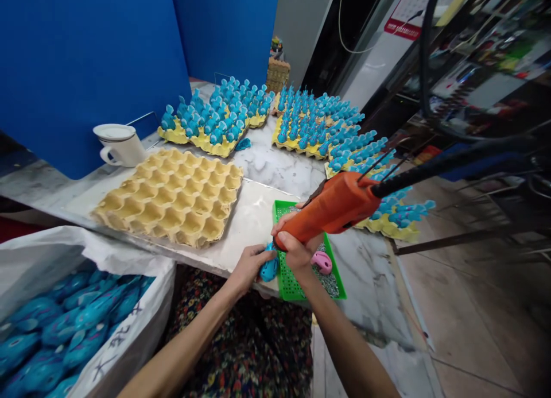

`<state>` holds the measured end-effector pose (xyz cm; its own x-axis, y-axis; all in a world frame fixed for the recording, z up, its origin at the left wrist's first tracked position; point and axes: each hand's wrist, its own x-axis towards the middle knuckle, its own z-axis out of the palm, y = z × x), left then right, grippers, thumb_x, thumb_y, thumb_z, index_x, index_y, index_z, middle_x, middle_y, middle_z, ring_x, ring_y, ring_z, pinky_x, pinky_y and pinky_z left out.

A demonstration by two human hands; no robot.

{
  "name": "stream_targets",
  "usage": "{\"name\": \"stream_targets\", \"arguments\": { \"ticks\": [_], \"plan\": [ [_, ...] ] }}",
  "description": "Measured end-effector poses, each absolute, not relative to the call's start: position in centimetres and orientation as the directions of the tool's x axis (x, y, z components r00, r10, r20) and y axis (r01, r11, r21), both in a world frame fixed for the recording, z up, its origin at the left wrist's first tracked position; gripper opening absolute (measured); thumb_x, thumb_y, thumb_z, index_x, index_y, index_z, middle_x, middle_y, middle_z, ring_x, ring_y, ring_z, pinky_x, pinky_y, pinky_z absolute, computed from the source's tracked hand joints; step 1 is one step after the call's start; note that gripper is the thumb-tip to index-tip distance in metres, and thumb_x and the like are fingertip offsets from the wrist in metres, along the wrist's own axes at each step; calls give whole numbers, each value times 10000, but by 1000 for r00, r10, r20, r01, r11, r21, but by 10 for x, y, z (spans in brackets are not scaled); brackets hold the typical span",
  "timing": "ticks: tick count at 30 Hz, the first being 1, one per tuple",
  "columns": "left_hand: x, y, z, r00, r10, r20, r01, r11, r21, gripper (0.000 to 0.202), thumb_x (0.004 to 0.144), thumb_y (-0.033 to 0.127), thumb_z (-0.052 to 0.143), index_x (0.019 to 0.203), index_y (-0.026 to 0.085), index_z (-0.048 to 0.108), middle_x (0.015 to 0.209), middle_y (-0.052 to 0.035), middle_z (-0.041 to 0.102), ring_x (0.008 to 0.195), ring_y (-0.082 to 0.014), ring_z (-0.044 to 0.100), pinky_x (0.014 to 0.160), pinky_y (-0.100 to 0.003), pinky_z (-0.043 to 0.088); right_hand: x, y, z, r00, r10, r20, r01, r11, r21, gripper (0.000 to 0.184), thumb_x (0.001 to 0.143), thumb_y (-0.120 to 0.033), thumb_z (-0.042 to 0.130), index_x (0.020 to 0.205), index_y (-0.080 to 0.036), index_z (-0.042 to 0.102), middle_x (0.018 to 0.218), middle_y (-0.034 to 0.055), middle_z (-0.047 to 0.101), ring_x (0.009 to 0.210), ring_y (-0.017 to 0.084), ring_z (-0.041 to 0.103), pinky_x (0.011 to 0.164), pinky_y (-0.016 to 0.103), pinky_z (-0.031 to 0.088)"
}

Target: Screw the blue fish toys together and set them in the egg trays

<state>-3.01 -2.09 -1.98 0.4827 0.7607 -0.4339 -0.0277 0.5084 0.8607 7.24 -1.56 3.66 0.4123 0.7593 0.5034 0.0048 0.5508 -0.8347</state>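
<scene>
My left hand (pixel 249 267) is closed round a blue plastic toy part (pixel 268 267) at the table's front edge. My right hand (pixel 298 253) grips an orange electric screwdriver (pixel 331 208) near its nose. The tool slants down to the left, and its tip meets the top of the blue part; the exact contact is hidden by my fingers. Under my right hand lies a green perforated basket (pixel 293 289) with many small metal screws (pixel 329 283) in it. A pink plastic piece (pixel 322 262) rests on the screws.
An egg tray (pixel 172 197) with bare cups lies left of my hands, a lidded white mug (pixel 120 145) behind it. Further trays hold rows of blue figures (pixel 219 119). A white sack (pixel 146 297) of blue parts stands front left. The screwdriver's black cable (pixel 430 165) runs right.
</scene>
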Motion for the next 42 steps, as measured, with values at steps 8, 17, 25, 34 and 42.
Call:
{"name": "stream_targets", "arguments": {
  "ticks": [8, 17, 25, 34, 42],
  "plan": [
    [-45, -9, -14, 648, 618, -445, 16, 574, 819, 286, 648, 432, 672, 656, 161, 580, 523, 33, 499, 432, -104, 428, 408, -223, 320, 80, -21, 41, 252, 858, 447, -54, 473, -879, 54, 656, -220, 639, 698, -210, 607, 619, -33, 615, 512, 135, 535, 501, 289, 450],
    [-58, -8, -8, 564, 665, -490, -118, 652, 749, 392, 636, 419, 775, 878, 151, 623, 751, -24, 668, 575, -127, 593, 486, -219, 447, 97, -24, 48, 378, 821, 429, 76, 434, -898, 42, 633, -204, 655, 609, -189, 623, 554, -16, 598, 499, 142, 523, 492, 281, 429],
    [-45, -10, -10, 518, 713, -472, -219, 644, 733, 406, 627, 423, 792, 821, 160, 551, 774, -13, 642, 492, -124, 612, 356, -202, 375, 108, -21, 13, 426, 809, 404, 135, 385, -913, 71, 640, -234, 673, 650, -205, 608, 581, -29, 591, 515, 148, 527, 517, 293, 436],
    [-32, -6, -14, 395, 784, -479, -272, 598, 754, 379, 598, 384, 774, 777, 170, 517, 607, 33, 579, 432, -112, 560, 358, -196, 348, 105, -26, 12, 420, 813, 404, 128, 387, -913, 83, 662, -239, 675, 664, -191, 607, 598, -16, 601, 529, 158, 532, 524, 306, 438],
    [-7, -4, -25, 106, 902, -418, -265, 431, 863, 332, 573, 350, 761, 704, 183, 506, 576, 60, 509, 491, -82, 464, 482, -214, 385, 98, -33, 43, 502, 705, 501, 171, 486, -857, 55, 682, -208, 668, 662, -214, 617, 598, -21, 596, 504, 150, 511, 495, 306, 436]
  ]
}}
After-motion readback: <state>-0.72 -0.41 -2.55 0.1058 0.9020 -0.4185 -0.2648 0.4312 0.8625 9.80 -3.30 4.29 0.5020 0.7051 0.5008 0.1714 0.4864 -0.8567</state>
